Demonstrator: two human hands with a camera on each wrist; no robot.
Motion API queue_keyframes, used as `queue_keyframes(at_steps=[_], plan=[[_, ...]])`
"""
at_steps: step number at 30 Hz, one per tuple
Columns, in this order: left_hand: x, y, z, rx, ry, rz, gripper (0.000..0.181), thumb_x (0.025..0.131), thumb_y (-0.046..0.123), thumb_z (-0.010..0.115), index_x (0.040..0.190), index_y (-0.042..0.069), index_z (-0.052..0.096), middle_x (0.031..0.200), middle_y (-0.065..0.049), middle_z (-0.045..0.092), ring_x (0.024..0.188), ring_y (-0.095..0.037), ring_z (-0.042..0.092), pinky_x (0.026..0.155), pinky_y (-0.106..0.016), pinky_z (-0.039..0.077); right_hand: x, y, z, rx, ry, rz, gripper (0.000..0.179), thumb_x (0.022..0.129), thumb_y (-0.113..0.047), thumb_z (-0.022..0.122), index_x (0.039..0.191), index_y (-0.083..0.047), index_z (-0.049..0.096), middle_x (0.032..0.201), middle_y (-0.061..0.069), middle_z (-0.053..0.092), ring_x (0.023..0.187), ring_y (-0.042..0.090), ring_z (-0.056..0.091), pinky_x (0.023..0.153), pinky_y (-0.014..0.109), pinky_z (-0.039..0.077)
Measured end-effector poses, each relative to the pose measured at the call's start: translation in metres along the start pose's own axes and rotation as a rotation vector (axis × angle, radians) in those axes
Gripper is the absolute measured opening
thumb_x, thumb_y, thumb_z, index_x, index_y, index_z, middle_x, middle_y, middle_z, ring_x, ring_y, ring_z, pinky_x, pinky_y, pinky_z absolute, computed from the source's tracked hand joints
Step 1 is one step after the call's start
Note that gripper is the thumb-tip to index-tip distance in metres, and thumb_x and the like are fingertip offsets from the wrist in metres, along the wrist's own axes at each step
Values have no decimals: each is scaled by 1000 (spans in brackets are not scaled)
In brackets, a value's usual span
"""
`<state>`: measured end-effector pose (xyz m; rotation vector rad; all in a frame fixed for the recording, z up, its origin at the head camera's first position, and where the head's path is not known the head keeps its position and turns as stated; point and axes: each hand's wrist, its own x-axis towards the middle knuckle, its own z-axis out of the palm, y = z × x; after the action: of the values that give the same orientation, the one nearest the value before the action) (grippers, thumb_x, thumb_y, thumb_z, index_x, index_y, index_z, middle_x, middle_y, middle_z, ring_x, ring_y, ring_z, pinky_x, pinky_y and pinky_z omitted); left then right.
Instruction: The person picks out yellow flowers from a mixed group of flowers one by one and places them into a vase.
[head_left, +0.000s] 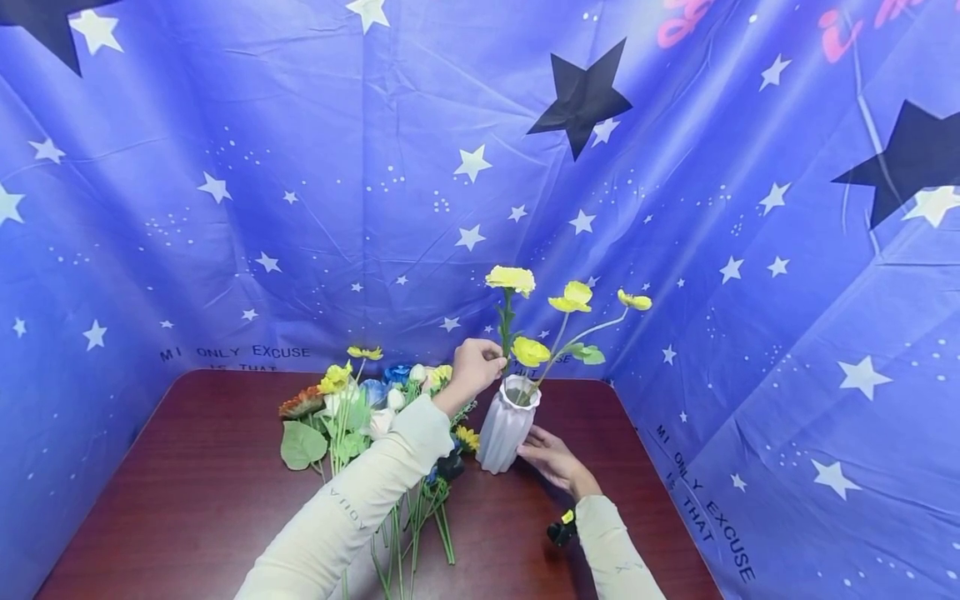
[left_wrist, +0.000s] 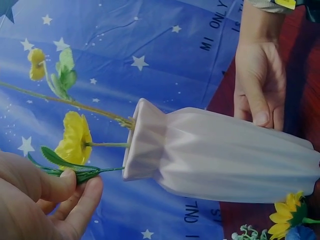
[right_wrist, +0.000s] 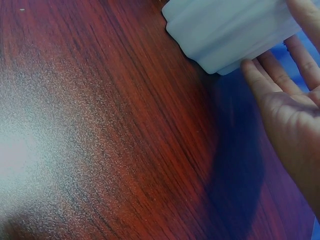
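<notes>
A pale, ribbed vase (head_left: 504, 437) stands upright on the table, holding several yellow flowers (head_left: 570, 297). Above its mouth, my left hand (head_left: 474, 368) pinches the green, leafy stem (left_wrist: 107, 170) of a full-headed yellow flower (head_left: 512, 280) between thumb and fingers. That stem's lower part meets the vase rim; how deep it reaches inside is hidden. My right hand (head_left: 553, 461) touches the vase low on its right side. In the right wrist view, the fingers (right_wrist: 275, 72) of this hand lie fairly straight against the vase wall.
Left of the vase lies a pile of artificial flowers, with white and blue blooms, an orange flower (head_left: 302, 402) and a small sunflower (head_left: 467, 438). A small black object with a yellow tag (head_left: 561, 529) is by the right forearm. A starry blue cloth (head_left: 420, 167) hangs around the dark red table (head_left: 187, 500).
</notes>
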<state>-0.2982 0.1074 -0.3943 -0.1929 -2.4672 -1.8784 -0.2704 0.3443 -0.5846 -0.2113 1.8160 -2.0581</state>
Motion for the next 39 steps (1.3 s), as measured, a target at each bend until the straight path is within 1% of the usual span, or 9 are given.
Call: queue_keyframes(at_steps=[5, 9, 14, 17, 20, 23, 31, 36, 39], plan=[[0, -3, 0, 83, -1, 24, 4, 90, 2, 73, 89, 1, 77, 79, -14, 75, 66, -21, 73, 61, -25, 60, 0, -2, 1, -2, 0, -2, 74, 99, 9, 52, 155, 17, 3, 153, 29, 37, 121, 6, 56, 107, 20, 50], [-2, -3, 0, 131, -26, 48, 5, 91, 3, 73, 91, 1, 78, 80, -14, 76, 67, -21, 72, 60, -25, 58, -1, -3, 1, -1, 0, 5, 74, 99, 8, 52, 155, 17, 4, 155, 34, 32, 122, 7, 55, 108, 20, 50], [-3, -2, 0, 159, -55, 62, 9, 92, 4, 73, 98, 1, 79, 83, -13, 77, 69, -22, 73, 62, -26, 60, 0, -3, 1, 1, 8, 14, 74, 99, 9, 51, 156, 16, 4, 158, 38, 26, 124, 8, 55, 108, 21, 49], [-2, -1, 0, 180, -58, 61, 10, 91, 5, 74, 99, 2, 80, 82, -13, 78, 70, -22, 74, 66, -29, 62, 1, -3, 1, 3, 14, 21, 72, 99, 10, 50, 156, 15, 5, 158, 37, 24, 124, 8, 54, 108, 21, 50], [-1, 1, -1, 209, -58, 46, 9, 90, 7, 75, 96, 4, 81, 82, -10, 79, 73, -21, 75, 73, -32, 63, 2, -2, 1, 3, 16, 29, 72, 100, 10, 49, 156, 15, 5, 159, 37, 24, 124, 7, 54, 107, 20, 50], [0, 4, -1, 229, -62, 19, 6, 89, 10, 77, 91, 7, 82, 82, -7, 79, 74, -19, 74, 77, -31, 63, 1, -2, 2, 3, 19, 34, 73, 99, 9, 51, 157, 14, 6, 159, 37, 23, 123, 7, 54, 107, 19, 50], [-2, 8, 5, 189, -113, -32, 4, 85, 6, 79, 85, 6, 83, 79, -9, 79, 64, -15, 74, 68, -25, 63, -3, 4, 0, 0, 24, 49, 73, 100, 8, 51, 157, 14, 5, 159, 37, 25, 124, 8, 54, 107, 20, 50], [0, 12, 7, 226, -108, -38, 4, 83, 6, 80, 85, 8, 83, 77, -6, 79, 62, -13, 72, 64, -23, 61, -2, -1, 1, 3, 22, 51, 75, 100, 7, 51, 157, 13, 4, 161, 40, 17, 127, 9, 53, 106, 19, 50], [1, 13, 7, 235, -132, -32, 3, 84, 7, 80, 85, 8, 83, 79, -7, 79, 65, -15, 73, 61, -23, 60, 0, -1, 1, 2, 21, 44, 76, 100, 7, 51, 157, 13, 2, 161, 41, 14, 125, 8, 54, 105, 18, 51]])
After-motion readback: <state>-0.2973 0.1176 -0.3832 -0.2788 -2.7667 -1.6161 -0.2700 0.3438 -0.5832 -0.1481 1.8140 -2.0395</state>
